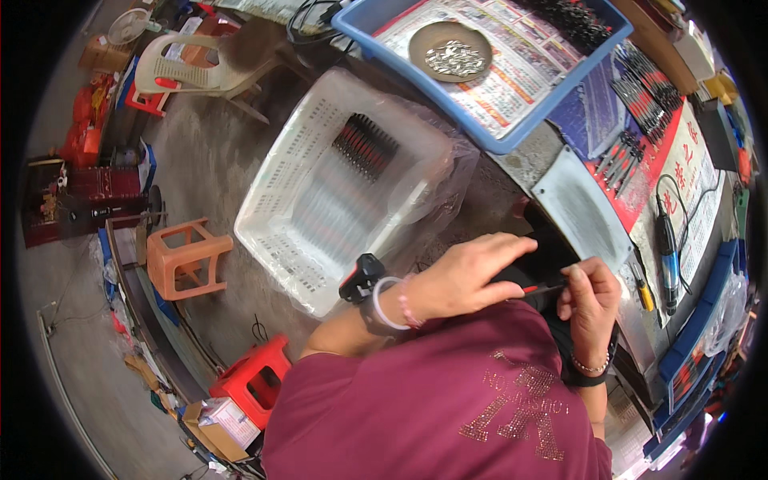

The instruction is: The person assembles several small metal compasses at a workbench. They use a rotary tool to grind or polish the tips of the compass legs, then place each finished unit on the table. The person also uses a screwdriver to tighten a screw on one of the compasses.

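Observation:
Low in front of my body, my right hand [588,302] pinches a slim black-and-red rod-shaped tool [546,288] between thumb and fingers. Its exact kind is too small to tell. The red end points at my left hand [472,276], whose fingers are stretched out with the thumb apart, close to that end. A white plastic basket [276,188] lined with clear film stands left of my hands. Inside it lies a row of similar black-and-red tools [366,147]. More of them [644,96] rest in bunches on the workbench at the upper right.
A blue tray [500,144] lined with printed paper holds a round dish [424,36] of small silver pieces. A corded electric screwdriver [666,248] and a yellow-handled screwdriver [642,290] lie at right. Orange [170,260] and red stools [270,368] and a beige chair [172,76] stand left.

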Demonstrator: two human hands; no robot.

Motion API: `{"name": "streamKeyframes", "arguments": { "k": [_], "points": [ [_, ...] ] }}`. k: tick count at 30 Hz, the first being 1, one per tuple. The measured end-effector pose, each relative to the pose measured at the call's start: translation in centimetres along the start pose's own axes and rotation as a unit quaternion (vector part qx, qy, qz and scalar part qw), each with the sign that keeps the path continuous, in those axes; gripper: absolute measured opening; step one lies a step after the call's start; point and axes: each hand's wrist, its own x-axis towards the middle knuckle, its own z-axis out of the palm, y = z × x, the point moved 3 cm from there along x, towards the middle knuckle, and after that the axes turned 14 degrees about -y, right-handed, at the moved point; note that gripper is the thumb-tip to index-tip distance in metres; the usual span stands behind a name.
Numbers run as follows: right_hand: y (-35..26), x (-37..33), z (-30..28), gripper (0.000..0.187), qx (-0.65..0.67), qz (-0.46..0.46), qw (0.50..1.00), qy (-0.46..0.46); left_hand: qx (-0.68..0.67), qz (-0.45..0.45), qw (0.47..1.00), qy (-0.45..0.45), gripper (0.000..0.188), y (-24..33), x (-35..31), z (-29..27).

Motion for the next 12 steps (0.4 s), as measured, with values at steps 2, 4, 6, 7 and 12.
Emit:
{"name": "streamKeyframes", "arguments": {
  "k": [2, 4, 6, 7, 12],
  "points": [
    [0.6, 1.6, 2.3, 0.016, -0.015, 0.026, 0.999, -0.025, 0.044, 0.004, 0.999, 0.004, 0.035, 0.2, -0.5, 0.7],
    [1.1, 3.5, 4.0, 0.019, -0.012, 0.028, 0.998, -0.053, 0.044, -0.007, 0.998, 0.052, 0.025, -0.3, -1.2, 0.6],
    [1.8, 5.2, 5.4, 0.020, 0.010, 0.041, 0.996, -0.075, 0.044, -0.029, 0.997, 0.065, 0.025, -1.3, -2.1, 0.1],
    [2.4, 5.9, 6.1, 0.021, 0.032, 0.060, 0.995, -0.078, 0.029, -0.040, 0.997, 0.062, 0.027, -1.8, -2.8, -0.3],
    [3.7, 7.6, 8.8, 0.034, 0.130, 0.075, 0.981, -0.119, -0.325, -0.230, 0.917, 0.020, 0.034, -6.0, -5.8, -1.2]
  ]
}}
